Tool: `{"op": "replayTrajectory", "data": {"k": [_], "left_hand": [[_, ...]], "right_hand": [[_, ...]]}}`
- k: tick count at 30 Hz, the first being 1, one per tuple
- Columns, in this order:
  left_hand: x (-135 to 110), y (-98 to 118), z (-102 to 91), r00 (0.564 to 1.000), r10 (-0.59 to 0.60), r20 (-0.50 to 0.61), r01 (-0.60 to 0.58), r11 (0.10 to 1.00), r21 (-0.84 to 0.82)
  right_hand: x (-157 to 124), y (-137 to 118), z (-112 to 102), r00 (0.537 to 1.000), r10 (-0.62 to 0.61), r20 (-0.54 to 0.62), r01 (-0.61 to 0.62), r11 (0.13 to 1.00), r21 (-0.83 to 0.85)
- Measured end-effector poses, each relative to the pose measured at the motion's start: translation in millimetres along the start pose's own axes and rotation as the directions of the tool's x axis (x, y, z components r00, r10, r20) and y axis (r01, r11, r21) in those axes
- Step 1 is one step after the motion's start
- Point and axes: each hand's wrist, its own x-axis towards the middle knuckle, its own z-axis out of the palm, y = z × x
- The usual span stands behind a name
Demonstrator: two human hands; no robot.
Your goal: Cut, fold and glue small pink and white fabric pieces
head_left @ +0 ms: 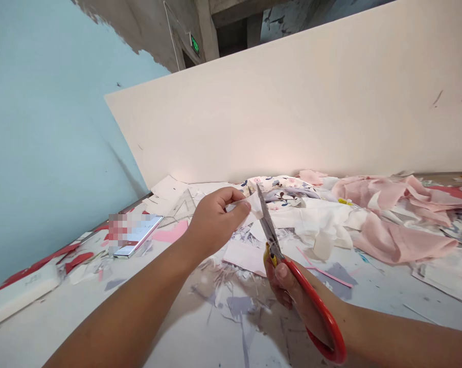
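My left hand (215, 219) is closed in a pinch on a small white scrap of fabric (253, 205), held above the table. My right hand (292, 289) grips red-handled scissors (292, 266) with a yellow pivot. Their blades (267, 222) point up and away and meet the edge of the scrap right beside my left fingertips. Below both hands the white table (177, 337) is littered with small cut pieces and threads (231, 296).
Pink fabric (399, 225) and floral printed cloth (280, 186) are heaped at the right and back. A phone (137, 236) lies at the left near red strips (43, 263). A pale board (292, 102) stands behind the table; a blue wall (43, 153) is at the left.
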Motion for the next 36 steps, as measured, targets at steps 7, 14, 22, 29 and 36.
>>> {"op": "replayTrajectory", "data": {"k": [7,14,22,29,36], "left_hand": [[0.0,-0.6,-0.2,1.000,-0.004,0.000,0.004,1.000,0.004],[-0.3,0.8,-0.1,1.000,-0.008,-0.006,0.008,1.000,-0.011],[0.4,-2.4,-1.8,1.000,0.027,-0.010,-0.027,1.000,0.009],[1.4,-2.5,-3.2,0.999,0.041,-0.012,-0.041,0.999,0.003],[1.4,-2.9,-2.4,0.999,0.042,-0.003,-0.042,0.999,-0.013]], "right_hand": [[-1.9,4.0,0.2,1.000,0.019,0.007,-0.019,1.000,0.018],[-1.0,6.0,1.9,0.999,0.029,0.018,-0.030,0.999,0.035],[-0.2,-0.2,1.7,1.000,-0.019,0.023,0.020,1.000,-0.020],[0.7,0.0,2.2,1.000,-0.021,0.014,0.021,0.998,-0.064],[0.9,1.2,1.9,1.000,0.002,0.015,-0.002,0.998,-0.060]]}}
